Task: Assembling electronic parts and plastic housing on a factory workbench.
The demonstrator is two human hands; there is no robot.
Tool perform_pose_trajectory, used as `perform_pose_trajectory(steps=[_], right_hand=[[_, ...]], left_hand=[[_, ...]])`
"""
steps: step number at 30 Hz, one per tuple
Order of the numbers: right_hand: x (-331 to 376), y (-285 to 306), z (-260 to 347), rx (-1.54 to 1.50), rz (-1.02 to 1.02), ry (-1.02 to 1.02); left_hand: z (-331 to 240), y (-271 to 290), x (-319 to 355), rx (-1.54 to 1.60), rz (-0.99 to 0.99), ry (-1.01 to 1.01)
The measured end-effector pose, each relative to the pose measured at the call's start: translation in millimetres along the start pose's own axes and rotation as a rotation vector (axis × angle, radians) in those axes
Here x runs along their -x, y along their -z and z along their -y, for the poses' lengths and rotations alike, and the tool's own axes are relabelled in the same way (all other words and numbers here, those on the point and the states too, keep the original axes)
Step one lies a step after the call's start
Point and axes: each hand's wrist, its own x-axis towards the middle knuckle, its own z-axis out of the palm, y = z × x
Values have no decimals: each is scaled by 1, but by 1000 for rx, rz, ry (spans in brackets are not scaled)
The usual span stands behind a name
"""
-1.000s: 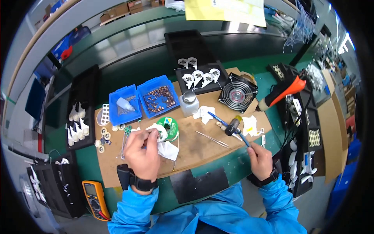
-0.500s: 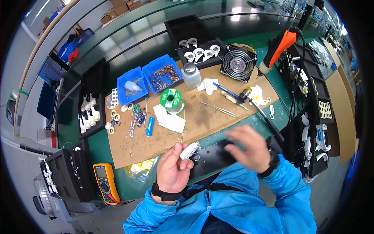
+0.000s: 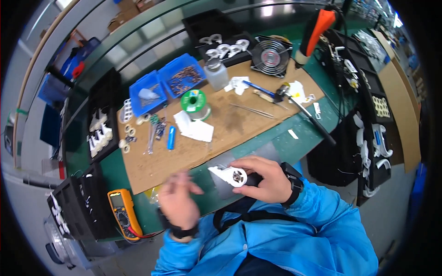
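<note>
My right hand (image 3: 264,179) grips a white plastic housing (image 3: 225,175) between thumb and fingers. A round opening in the housing shows a small metallic part inside, and a tapered arm points left. Beneath it is a dark grey mat (image 3: 221,187) at the table's near edge. To its left, my left hand (image 3: 178,200) is blurred by motion; its thumb stands apart from the fingers, with nothing visible in them. Just beyond that hand lies the brown cardboard sheet (image 3: 159,170). A clear bag (image 3: 154,193) with yellow contents is partly hidden behind the left hand.
On the cardboard are a solder spool (image 3: 194,105), tweezers (image 3: 252,111), a blue battery cell (image 3: 171,137), blue bins (image 3: 147,94) and a bottle (image 3: 216,76). A fan (image 3: 270,56) and heat gun (image 3: 313,39) stand behind. A yellow multimeter (image 3: 123,214) lies left; black trays (image 3: 380,138) flank the right.
The white housing has passed from my left hand into my right. My right hand has come lower and leftward; my left has moved away to the left. The view has shifted slightly.
</note>
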Motion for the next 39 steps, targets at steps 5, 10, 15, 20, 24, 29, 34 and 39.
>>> perform_pose_trajectory(steps=[5, 10, 15, 20, 24, 29, 34, 39], right_hand=[[8, 10, -7, -382, 22, -55], [12, 21, 1, -435, 28, -54], [15, 26, 4, -467, 21, -23], [21, 25, 6, -554, -6, -83], [25, 24, 9, -597, -2, -126], [35, 28, 5, -582, -20, -116], [39, 30, 1, -514, -5, -110], [40, 31, 0, -512, 8, -119]], left_hand=[[13, 70, -63, -132, -94, 115], [7, 75, -69, -307, -82, 135], [4, 50, -40, -614, -107, -303], [-12, 5, 3, -520, 222, -483], [-16, -18, 19, -429, 415, -571], [-19, -24, 17, -415, 414, -555], [-13, -23, 20, -314, 408, -431], [-14, -24, 26, -181, 386, -191]])
